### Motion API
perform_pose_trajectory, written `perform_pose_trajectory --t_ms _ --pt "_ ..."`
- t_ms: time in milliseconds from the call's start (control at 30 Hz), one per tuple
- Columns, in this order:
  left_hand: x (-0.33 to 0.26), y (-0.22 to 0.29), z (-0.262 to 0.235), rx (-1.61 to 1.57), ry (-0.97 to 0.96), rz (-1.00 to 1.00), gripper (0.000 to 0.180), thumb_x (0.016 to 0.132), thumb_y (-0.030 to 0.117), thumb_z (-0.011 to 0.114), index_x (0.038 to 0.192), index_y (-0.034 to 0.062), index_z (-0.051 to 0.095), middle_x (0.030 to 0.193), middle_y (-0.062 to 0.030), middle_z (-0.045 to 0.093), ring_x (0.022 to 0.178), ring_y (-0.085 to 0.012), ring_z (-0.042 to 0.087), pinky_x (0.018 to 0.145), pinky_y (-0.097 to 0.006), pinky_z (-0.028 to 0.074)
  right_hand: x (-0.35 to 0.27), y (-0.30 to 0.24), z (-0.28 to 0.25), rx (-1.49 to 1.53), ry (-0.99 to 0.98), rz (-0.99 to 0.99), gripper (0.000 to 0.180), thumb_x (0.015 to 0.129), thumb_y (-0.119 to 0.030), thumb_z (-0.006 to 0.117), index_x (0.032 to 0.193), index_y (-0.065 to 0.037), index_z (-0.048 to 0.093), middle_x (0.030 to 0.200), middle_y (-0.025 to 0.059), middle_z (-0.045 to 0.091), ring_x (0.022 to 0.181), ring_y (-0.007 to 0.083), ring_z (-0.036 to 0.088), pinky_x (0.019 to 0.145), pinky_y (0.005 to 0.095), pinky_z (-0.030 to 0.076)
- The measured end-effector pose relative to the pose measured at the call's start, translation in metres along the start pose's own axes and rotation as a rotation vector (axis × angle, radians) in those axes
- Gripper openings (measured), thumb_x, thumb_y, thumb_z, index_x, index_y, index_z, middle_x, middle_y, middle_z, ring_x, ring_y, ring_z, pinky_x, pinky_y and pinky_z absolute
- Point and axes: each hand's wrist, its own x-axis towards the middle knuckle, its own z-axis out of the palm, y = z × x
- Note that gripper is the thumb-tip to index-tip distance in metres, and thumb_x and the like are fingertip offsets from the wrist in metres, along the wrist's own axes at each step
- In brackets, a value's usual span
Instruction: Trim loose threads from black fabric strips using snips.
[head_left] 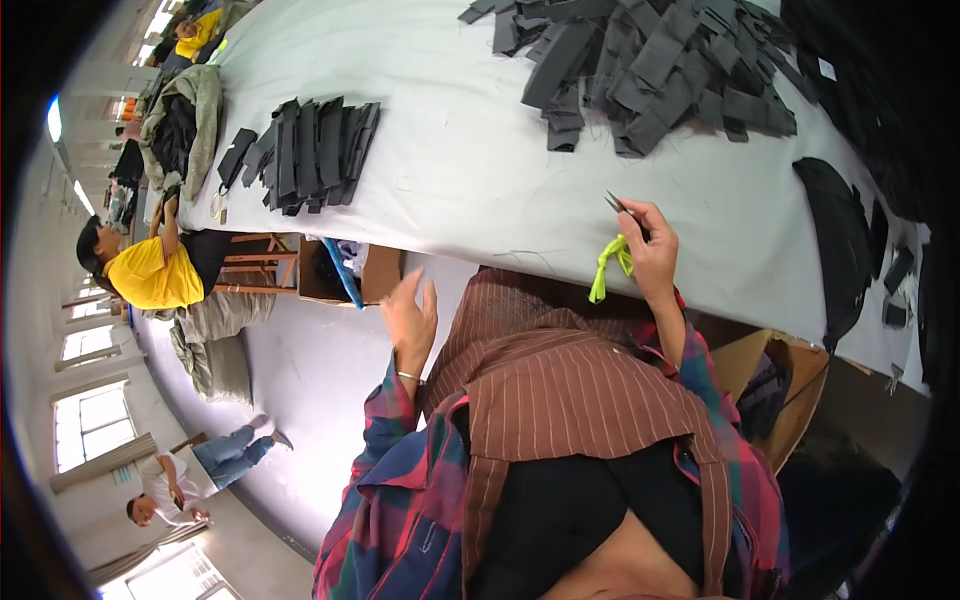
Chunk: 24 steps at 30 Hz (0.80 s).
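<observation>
In my right hand [654, 262] is a small pair of thread snips [613, 201], the pointed metal blades standing out past my fingers. A knotted neon-yellow fabric strip [603, 270] hangs from the same hand, at the table's near edge. My left hand [410, 318] is in front of the table edge, fingers apart, with nothing visible in it. Beyond my hands, a loose heap of dark grey fabric strips [655, 75] lies on the white-covered table [460, 180]. Further left, similar strips [318, 150] are laid side by side in a neater stack.
Black fabric pieces [835, 250] lie along the table's right side. Under the table stand a cardboard box [380, 272] at left and an open carton [800, 375] at right. A person in yellow [155, 275] works at the left; another person [180, 485] is farther back.
</observation>
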Motion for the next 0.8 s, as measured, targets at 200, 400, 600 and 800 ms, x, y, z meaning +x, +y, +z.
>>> perform_pose_trajectory --t_ms 200,400,600,800 --pt "0.056 0.113 0.047 0.135 0.29 0.782 0.042 0.088 0.023 0.059 0.127 0.011 0.052 0.137 -0.016 0.044 0.127 -0.0379 0.039 0.104 -0.048 0.029 0.002 0.001 -0.004 0.112 -0.023 0.007 0.018 0.088 -0.012 0.064 0.103 -0.002 0.063 0.081 -0.0015 0.062 0.072 0.0033 0.052 0.063 0.0181 0.042" --pt "0.033 0.134 0.096 0.58 -0.154 1.058 0.061 0.083 0.034 0.061 0.138 0.0179 0.04 0.15 -0.011 0.026 0.137 -0.0375 0.022 0.105 -0.062 0.02 0.0 0.0 -0.009 0.18 0.021 0.027 0.017 0.089 -0.011 0.062 0.103 -0.001 0.062 0.079 -0.0035 0.06 0.068 0.0015 0.048 0.06 0.0177 0.039" --pt "0.034 0.181 0.046 -0.264 -0.519 0.792 0.016 0.083 0.008 0.062 0.095 0.0013 0.069 0.088 -0.0114 0.07 0.078 -0.0222 0.066 0.071 -0.029 0.051 -0.001 -0.011 -0.013 0.266 0.037 0.034 0.018 0.09 -0.014 0.06 0.104 -0.001 0.062 0.074 -0.0065 0.055 0.067 0.0014 0.043 0.06 0.0175 0.034" --pt "0.162 0.251 0.044 -0.154 0.141 0.946 0.035 0.081 0.014 0.065 0.111 -0.0035 0.059 0.109 -0.0209 0.061 0.095 -0.031 0.061 0.082 -0.036 0.048 -0.004 -0.016 -0.013 0.221 -0.014 0.076 0.019 0.09 -0.015 0.06 0.102 -0.001 0.063 0.072 -0.0077 0.05 0.066 0.0017 0.039 0.059 0.0179 0.032"
